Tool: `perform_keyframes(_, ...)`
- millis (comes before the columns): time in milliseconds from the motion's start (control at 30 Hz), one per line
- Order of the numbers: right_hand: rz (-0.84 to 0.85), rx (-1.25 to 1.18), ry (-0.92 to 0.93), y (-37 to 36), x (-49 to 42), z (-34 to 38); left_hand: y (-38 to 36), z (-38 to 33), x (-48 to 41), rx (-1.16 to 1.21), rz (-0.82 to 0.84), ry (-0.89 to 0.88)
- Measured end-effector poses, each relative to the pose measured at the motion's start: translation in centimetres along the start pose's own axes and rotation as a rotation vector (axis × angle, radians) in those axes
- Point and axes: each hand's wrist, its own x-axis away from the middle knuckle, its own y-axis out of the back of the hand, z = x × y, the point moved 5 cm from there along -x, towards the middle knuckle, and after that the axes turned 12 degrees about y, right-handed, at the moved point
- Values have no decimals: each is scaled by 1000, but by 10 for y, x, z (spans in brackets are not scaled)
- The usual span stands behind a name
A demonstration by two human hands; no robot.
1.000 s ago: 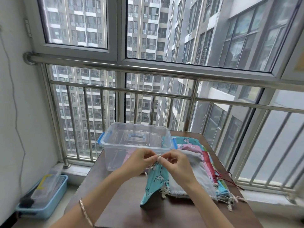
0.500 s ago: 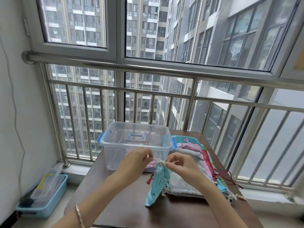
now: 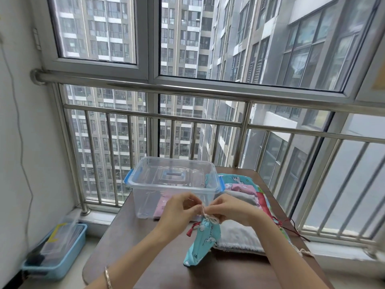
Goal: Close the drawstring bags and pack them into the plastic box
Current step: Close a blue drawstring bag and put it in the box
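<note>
Looks like a glassed-in balcony in a high-rise flat, so somebody's home. Big windows (image 3: 148, 49) over a steel railing (image 3: 187, 89), apartment towers (image 3: 183, 49) right outside, a small brown desk (image 3: 129, 236) with a clear plastic box (image 3: 145, 201), and a blue storage tray (image 3: 62, 265) on the floor at the left.

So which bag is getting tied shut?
The turquoise bag, held up by its cord between the left hand and right hand; the others lie flat, untouched.
</note>
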Motion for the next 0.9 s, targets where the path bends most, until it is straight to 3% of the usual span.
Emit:
perform_keyframes(267, -82, 18, 43, -1, -3, -2, -6, -13, 2, 136, 12, -67)
perform_keyframes(567, -71, 11, 85, -2, 5, 3, -12, -13, -1, -34, 32, -87)
perform_keyframes(800, -157, -41, 162, -2, 12, 9, -2, -6, 1, -196, -128, 81)
perform_keyframes(900, -190, -43, 172, -1, 14, 11, -8, -3, 4, -120, 29, 211)
